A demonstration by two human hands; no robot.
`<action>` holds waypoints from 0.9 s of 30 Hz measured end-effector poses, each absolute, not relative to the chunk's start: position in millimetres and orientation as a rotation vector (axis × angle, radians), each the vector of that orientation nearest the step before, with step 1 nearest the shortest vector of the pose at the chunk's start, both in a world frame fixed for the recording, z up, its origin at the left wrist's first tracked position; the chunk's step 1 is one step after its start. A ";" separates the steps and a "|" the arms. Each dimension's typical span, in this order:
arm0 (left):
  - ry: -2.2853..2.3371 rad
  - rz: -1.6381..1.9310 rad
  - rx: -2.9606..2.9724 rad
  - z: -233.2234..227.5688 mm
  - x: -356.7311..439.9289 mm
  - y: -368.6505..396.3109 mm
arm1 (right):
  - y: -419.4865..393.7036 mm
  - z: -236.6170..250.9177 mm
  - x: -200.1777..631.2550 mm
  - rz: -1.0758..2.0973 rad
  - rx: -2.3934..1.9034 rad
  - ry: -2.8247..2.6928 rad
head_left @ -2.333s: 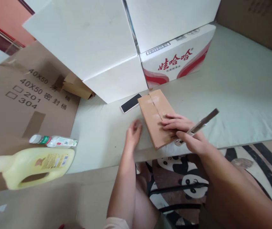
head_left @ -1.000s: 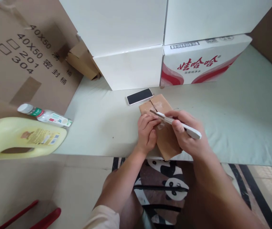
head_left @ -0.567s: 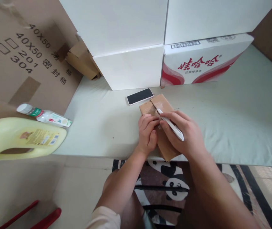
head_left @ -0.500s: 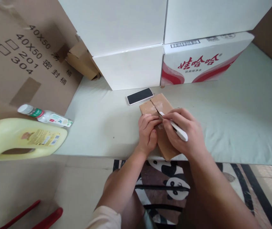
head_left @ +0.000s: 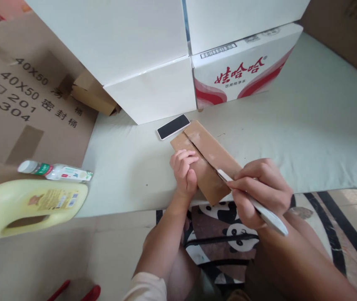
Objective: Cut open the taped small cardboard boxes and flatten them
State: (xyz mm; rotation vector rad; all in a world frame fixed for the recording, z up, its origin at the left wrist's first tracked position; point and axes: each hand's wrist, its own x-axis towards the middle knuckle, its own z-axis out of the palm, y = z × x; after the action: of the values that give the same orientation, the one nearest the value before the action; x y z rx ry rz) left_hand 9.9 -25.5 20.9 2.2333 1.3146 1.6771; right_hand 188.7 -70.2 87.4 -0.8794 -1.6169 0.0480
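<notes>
Yellow jug beside a white-capped clear bottle

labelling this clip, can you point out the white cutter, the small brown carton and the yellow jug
White cutter point(head_left: 265, 212): head view, on its handle.
Small brown carton point(head_left: 208, 176): head view, top face, left of the seam.
Yellow jug point(head_left: 40, 201): head view, on its printed label.

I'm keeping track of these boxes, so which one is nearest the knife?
The small brown box under the left hand: the white knife, in the right hand, is at its top seam. The white boxes and other brown boxes stand farther off.
</notes>
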 end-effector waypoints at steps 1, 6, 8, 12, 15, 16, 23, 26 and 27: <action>1.317 1.684 2.245 20.3 9.7 -24.5 | -73.5 88.2 191.0 0.056 -0.867 -1.613; 1.341 1.704 2.268 16.3 5.8 -20.7 | -89.8 96.2 207.0 0.272 -0.924 -1.522; 1.346 1.710 2.261 15.5 2.0 -20.7 | -88.6 97.4 212.7 0.259 -0.900 -1.323; 1.287 1.679 2.189 15.1 -12.4 -23.3 | -65.3 80.8 222.2 0.277 -0.926 -0.943; 1.304 1.668 1.983 10.5 -28.8 -23.0 | -41.2 51.7 231.6 0.449 -1.275 -1.083; 1.341 1.676 1.856 7.7 -34.5 -21.7 | -34.0 40.7 234.7 0.461 -1.397 -1.175; 1.340 1.560 0.897 -1.8 -56.5 -10.4 | -6.8 -10.3 236.7 0.568 -1.765 -1.713; 1.319 1.505 0.810 8.0 -59.6 -9.0 | -6.7 -6.9 228.8 0.591 -1.794 -1.745; 1.305 1.515 0.782 11.8 -60.7 -8.5 | -7.3 -3.1 226.1 0.601 -1.726 -1.757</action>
State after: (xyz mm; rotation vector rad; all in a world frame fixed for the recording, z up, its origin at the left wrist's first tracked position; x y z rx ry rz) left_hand -60.7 -8.5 11.8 0.7817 1.3050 1.5153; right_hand 226.1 -7.3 -3.1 -1.7257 -1.7569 0.6008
